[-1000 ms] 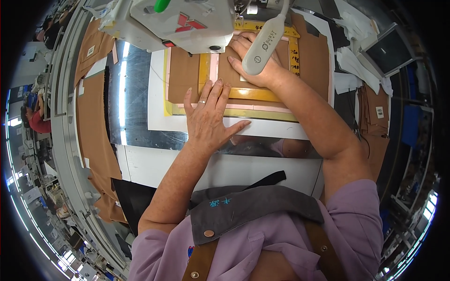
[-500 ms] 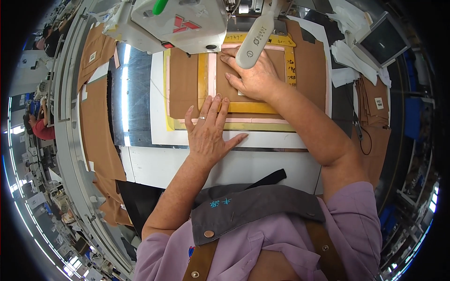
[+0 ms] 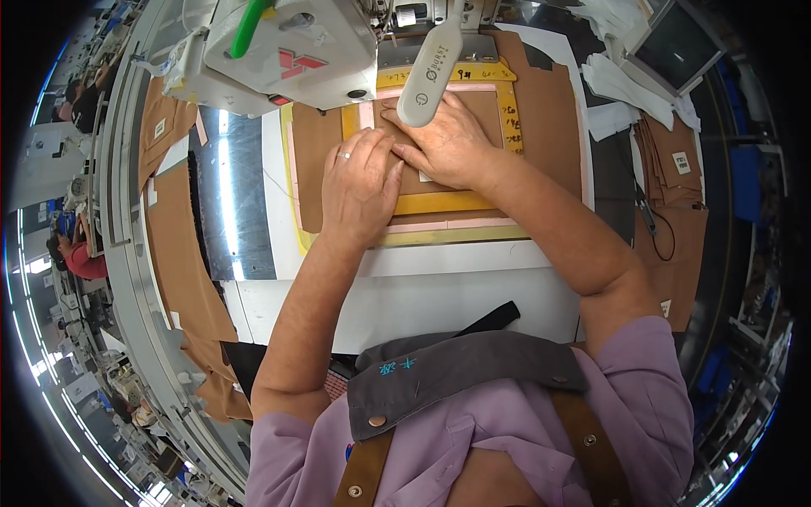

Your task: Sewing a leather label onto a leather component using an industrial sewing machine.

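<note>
My left hand [image 3: 359,182] lies flat, fingers together, on a brown fabric piece [image 3: 317,165] held in a yellow and pink template frame [image 3: 448,226]. My right hand [image 3: 448,144] presses flat on the same fabric just to the right, its fingertips touching the left hand's. Both hands sit directly below the white sewing machine head [image 3: 287,51]. A light grey oblong handle [image 3: 429,76] hangs over the right hand's fingers. Neither hand grips anything.
The frame rests on a white work table [image 3: 422,296] with a shiny metal plate [image 3: 228,194] at left. Brown fabric pieces lie at left [image 3: 182,253] and stacked at right [image 3: 676,160]. A monitor [image 3: 676,42] stands far right. Another person [image 3: 76,253] works at far left.
Both hands have slid farther up the frame toward the machine head and come together; the left hand, earlier on the frame's lower edge, now lies on the fabric beside the right.
</note>
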`<state>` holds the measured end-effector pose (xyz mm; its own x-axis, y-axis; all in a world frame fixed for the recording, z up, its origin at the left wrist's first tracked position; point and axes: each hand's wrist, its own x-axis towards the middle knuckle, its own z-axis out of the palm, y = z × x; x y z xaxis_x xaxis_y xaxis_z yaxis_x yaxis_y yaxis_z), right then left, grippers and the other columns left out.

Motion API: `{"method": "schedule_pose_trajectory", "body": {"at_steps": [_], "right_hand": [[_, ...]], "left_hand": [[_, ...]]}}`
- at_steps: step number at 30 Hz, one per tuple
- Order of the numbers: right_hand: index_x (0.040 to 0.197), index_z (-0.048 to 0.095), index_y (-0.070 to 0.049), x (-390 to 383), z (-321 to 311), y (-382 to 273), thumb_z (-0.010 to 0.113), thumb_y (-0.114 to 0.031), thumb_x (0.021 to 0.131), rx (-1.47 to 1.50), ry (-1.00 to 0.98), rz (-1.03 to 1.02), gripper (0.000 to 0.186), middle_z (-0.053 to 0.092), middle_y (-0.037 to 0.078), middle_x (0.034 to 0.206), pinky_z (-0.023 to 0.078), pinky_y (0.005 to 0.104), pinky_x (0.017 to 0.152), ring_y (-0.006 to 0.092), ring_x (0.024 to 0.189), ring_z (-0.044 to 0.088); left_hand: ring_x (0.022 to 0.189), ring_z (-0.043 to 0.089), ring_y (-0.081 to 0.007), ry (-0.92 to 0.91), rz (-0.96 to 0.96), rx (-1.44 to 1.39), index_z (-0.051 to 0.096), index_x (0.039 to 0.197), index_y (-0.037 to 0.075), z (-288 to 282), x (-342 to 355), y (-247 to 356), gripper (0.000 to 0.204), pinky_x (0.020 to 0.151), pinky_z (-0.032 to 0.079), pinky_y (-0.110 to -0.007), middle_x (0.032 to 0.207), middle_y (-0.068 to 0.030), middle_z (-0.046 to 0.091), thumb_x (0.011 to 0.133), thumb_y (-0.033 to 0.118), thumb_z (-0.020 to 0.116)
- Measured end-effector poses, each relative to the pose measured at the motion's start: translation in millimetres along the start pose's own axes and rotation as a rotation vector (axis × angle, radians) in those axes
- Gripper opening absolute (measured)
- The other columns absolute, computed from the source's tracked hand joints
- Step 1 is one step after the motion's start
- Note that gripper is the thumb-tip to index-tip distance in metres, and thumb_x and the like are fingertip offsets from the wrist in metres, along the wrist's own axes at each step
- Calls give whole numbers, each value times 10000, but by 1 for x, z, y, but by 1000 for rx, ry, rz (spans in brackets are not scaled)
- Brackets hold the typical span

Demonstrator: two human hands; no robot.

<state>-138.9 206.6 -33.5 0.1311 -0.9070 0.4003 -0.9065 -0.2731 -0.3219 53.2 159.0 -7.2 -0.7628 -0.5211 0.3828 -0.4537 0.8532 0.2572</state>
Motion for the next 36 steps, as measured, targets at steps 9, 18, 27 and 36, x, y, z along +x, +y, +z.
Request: {"method": "schedule_pose_trajectory", "body": {"at_steps": [9,18,27,36], "right_hand": [[1255,615,37,-52,-33,0,646,-268,958,-10,55,177,426,572,195,1366,308,515,1203,340,1373,468],[1331,592,12,-56,-36,-1,664,-330,955,-182,4,294,514,539,187,1428,266,511,1219,337,1403,443],[1033,718,-113,-52,-51,71,785,-222,840,-140,309,287,232,622,36,1076,456,432,904,247,1060,597],[920,688,-132,-47,-48,81,784,-222,833,-101,239,308,158,627,5,963,471,435,850,228,981,628]], "left_hand": [[1163,598,-374,-60,52,-27,596,1322,14,19,19,-13,473,1064,409,-505,1205,-188,658,917,241,686],[1306,553,-325,-151,51,116,537,1405,41,15,24,-5,589,1097,297,-502,1440,-195,562,938,377,661],[1078,669,-228,-69,144,-102,703,1156,99,32,40,34,554,933,471,-399,1213,-30,700,691,333,893],[1090,667,-281,21,138,-223,684,1171,67,51,59,35,459,913,515,-411,1243,-78,674,759,183,851]]}}
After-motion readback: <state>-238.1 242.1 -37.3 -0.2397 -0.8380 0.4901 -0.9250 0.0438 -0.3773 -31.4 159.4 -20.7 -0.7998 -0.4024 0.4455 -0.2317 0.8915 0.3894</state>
